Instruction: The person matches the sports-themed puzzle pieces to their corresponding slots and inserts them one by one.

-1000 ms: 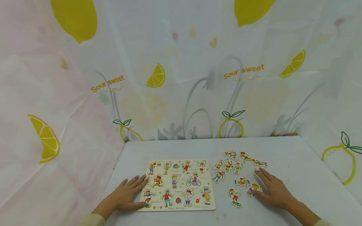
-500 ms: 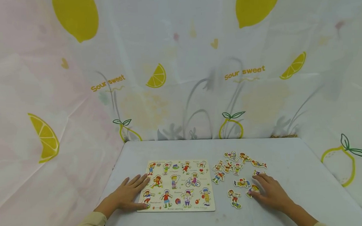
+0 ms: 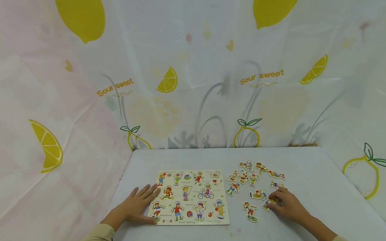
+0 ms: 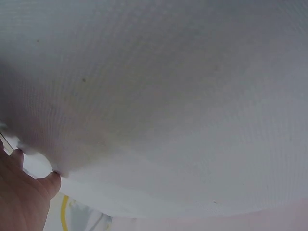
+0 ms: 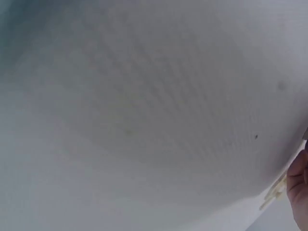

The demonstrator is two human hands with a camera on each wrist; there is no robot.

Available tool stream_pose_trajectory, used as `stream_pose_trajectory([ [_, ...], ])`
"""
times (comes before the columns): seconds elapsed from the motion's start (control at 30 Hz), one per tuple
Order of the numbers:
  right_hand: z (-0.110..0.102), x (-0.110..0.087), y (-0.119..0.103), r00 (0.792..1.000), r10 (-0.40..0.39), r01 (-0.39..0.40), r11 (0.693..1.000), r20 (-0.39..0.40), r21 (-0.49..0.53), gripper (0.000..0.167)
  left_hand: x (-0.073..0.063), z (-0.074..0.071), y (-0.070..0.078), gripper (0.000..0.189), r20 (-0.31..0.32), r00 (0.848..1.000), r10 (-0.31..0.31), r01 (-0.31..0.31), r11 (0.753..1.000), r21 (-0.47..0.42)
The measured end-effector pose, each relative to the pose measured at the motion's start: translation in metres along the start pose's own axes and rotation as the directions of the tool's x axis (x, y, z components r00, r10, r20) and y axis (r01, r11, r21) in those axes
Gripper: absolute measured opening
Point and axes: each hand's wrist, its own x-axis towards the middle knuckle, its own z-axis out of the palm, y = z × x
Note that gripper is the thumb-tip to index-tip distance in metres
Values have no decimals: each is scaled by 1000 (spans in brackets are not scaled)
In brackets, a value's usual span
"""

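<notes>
Place: sheet-walled booth; whether in home or studio, I cannot tell. Enclosure: creased pale sheeting before me and to either side, printed with lemons, lemon slices and "Sour sweet" lettering. Furniture: one counter in front of me, white-covered, far edge at the sheeting.

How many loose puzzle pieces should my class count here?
11: three pieces at the back; four clustered just in front; one beyond the right hand; one partly under it; two left of it. More may be hidden under the hand.
</notes>
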Motion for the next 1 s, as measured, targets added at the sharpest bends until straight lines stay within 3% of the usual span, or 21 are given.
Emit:
stream_pose_trajectory([
  [0.2, -3, 2, -2, 998, -30, 27, 998, 52, 63, 20, 0, 1, -1, 114, 0, 1000, -1, 1, 1000, 1],
  [0.33, -4, 3, -3, 995, -12, 2, 995, 101, 99, 19, 0, 1, -1, 116, 1, 1000, -5, 5, 1000, 8],
  [0.57, -9, 2, -9, 990, 60, -76, 989, 124, 128, 19, 1, 0, 0, 118, 13, 1000, -4, 5, 1000, -24],
  [0.77, -9, 2, -13, 981, 135, -154, 978, 137, 143, 18, 3, -3, 2, 117, 49, 999, -21, 20, 1000, 13],
  [0.93, -4, 4, -14, 963, 218, -236, 967, 160, 101, 17, 2, -4, 5, 119, 75, 997, -31, 31, 1000, 3],
  [1.0, -4, 5, -15, 962, 220, -234, 969, 160, 77, 16, 1, -3, 5, 121, 84, 996, -37, 37, 999, 0],
])
